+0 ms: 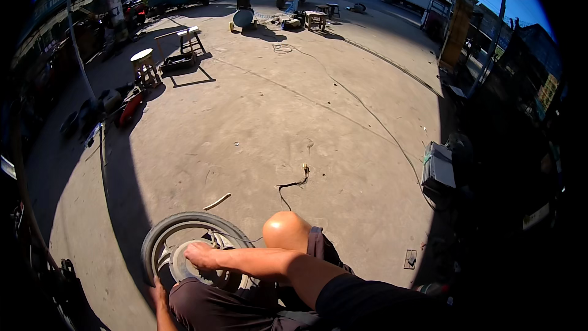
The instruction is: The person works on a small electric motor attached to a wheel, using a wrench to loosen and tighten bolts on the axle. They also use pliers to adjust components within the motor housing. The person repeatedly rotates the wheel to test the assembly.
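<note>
Right hand (199,255) pressing on hub (184,263) of wheel (160,233), fingers flat, not clenched. Left hand (160,291) steadies tyre's near edge; grip unclear. Step: hub work. Next: firmer hold.

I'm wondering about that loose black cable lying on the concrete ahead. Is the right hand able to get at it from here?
Probably not without leaning: the right hand rests on the grey spoked wheel's hub, and the black cable lies beyond the raised knee, though the concrete between is open.

Right hand (201,255) laid on grey metal hub (187,263) of small black rubber-tyred wheel (160,233) upright on sunlit concrete floor (269,122), left hand (160,290) low beside tyre, black loose cable (293,184) beyond bare knee (285,229).
</note>
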`<control>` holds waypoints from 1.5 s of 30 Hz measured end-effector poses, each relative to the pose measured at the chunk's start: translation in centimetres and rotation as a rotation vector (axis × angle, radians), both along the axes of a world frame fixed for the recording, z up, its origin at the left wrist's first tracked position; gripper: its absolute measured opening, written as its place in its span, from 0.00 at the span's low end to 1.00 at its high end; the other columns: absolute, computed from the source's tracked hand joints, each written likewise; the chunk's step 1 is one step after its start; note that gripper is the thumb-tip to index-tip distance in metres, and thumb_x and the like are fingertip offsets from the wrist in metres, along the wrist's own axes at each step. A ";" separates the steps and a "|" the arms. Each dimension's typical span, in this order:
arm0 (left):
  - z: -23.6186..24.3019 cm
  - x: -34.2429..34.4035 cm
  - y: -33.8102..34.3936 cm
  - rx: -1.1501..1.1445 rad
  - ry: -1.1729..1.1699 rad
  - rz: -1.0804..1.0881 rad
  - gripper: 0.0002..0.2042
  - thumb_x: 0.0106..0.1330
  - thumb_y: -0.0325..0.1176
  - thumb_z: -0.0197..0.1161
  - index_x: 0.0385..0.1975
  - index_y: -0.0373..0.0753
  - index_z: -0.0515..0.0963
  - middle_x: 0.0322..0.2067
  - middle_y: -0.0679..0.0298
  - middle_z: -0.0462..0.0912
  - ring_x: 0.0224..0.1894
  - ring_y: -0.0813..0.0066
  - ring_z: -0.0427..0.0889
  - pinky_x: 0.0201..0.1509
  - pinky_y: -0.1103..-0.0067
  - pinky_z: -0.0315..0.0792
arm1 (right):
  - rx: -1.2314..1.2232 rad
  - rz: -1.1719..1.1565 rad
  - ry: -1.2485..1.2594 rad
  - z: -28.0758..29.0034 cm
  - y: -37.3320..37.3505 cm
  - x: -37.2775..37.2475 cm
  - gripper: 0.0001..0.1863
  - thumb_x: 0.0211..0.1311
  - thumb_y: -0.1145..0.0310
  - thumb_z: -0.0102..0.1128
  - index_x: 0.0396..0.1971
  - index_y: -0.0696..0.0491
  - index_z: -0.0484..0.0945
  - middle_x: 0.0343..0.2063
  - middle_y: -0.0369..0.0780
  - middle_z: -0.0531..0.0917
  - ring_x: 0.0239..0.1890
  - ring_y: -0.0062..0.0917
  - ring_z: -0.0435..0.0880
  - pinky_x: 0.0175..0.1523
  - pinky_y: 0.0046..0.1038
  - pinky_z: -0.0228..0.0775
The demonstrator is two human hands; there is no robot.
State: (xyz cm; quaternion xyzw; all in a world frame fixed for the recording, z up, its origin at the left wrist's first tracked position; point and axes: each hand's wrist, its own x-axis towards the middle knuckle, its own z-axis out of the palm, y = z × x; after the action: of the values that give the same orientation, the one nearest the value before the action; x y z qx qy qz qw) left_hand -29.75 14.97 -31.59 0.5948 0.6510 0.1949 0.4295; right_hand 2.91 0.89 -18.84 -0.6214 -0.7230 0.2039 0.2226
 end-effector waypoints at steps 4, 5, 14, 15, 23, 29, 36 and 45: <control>5.9 5.5 -4.3 0.225 0.123 0.025 0.33 0.68 0.49 0.60 0.63 0.26 0.65 0.61 0.49 0.72 0.61 0.58 0.73 0.67 0.71 0.62 | -0.006 0.047 -0.055 -0.5 -0.4 1.3 0.07 0.44 0.77 0.58 0.24 0.61 0.83 0.28 0.54 0.83 0.37 0.47 0.84 0.41 0.42 0.78; 5.3 5.0 -3.9 0.240 0.119 0.035 0.33 0.68 0.49 0.60 0.63 0.26 0.65 0.61 0.49 0.73 0.61 0.58 0.73 0.67 0.71 0.62 | -0.011 0.060 -0.061 -0.6 -0.2 1.1 0.07 0.44 0.77 0.59 0.24 0.61 0.83 0.28 0.54 0.83 0.37 0.47 0.85 0.41 0.42 0.78; 2.3 2.6 -2.2 0.259 0.124 0.030 0.34 0.66 0.47 0.62 0.64 0.28 0.63 0.62 0.46 0.70 0.63 0.54 0.70 0.68 0.70 0.60 | 0.014 0.009 -0.062 -1.7 0.6 0.1 0.07 0.41 0.77 0.61 0.23 0.60 0.83 0.27 0.53 0.83 0.36 0.47 0.85 0.41 0.41 0.78; 2.4 2.3 -2.3 0.287 0.149 0.038 0.34 0.66 0.47 0.62 0.64 0.28 0.62 0.63 0.45 0.69 0.64 0.54 0.70 0.69 0.69 0.60 | -0.011 0.003 -0.034 -1.5 0.7 0.0 0.07 0.40 0.77 0.62 0.23 0.60 0.83 0.27 0.53 0.83 0.36 0.47 0.85 0.41 0.41 0.78; 1.5 2.8 -2.3 0.293 0.202 0.062 0.35 0.66 0.48 0.62 0.64 0.28 0.62 0.63 0.44 0.69 0.64 0.51 0.68 0.69 0.68 0.59 | 0.036 0.003 -0.063 -2.0 0.7 0.4 0.05 0.38 0.77 0.61 0.20 0.60 0.82 0.26 0.53 0.83 0.36 0.46 0.85 0.41 0.41 0.78; -5.2 -1.1 1.6 0.151 -0.037 0.079 0.34 0.66 0.46 0.62 0.64 0.28 0.62 0.63 0.45 0.69 0.65 0.54 0.69 0.69 0.69 0.59 | -0.062 0.063 -0.057 -1.4 0.9 0.4 0.05 0.40 0.75 0.60 0.20 0.60 0.81 0.25 0.53 0.83 0.35 0.47 0.84 0.40 0.41 0.78; -7.2 -1.3 2.8 0.228 0.056 0.050 0.35 0.65 0.46 0.63 0.65 0.27 0.61 0.64 0.44 0.67 0.66 0.54 0.67 0.70 0.70 0.59 | 0.045 -0.030 -0.040 -2.0 0.3 0.7 0.07 0.39 0.74 0.61 0.21 0.61 0.81 0.26 0.54 0.83 0.36 0.46 0.85 0.41 0.42 0.78; -4.6 -1.4 1.9 0.230 0.074 0.058 0.35 0.66 0.46 0.62 0.65 0.26 0.61 0.64 0.43 0.66 0.66 0.52 0.66 0.70 0.69 0.58 | -0.085 0.023 -0.024 0.6 0.0 0.3 0.08 0.41 0.75 0.61 0.24 0.62 0.81 0.27 0.55 0.83 0.37 0.48 0.84 0.42 0.42 0.78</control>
State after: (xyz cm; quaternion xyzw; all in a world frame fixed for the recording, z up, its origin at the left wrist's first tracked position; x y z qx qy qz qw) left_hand -31.19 16.89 -36.21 0.6280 0.6565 0.2587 0.3283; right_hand 3.23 0.86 -18.19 -0.6244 -0.7234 0.2293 0.1849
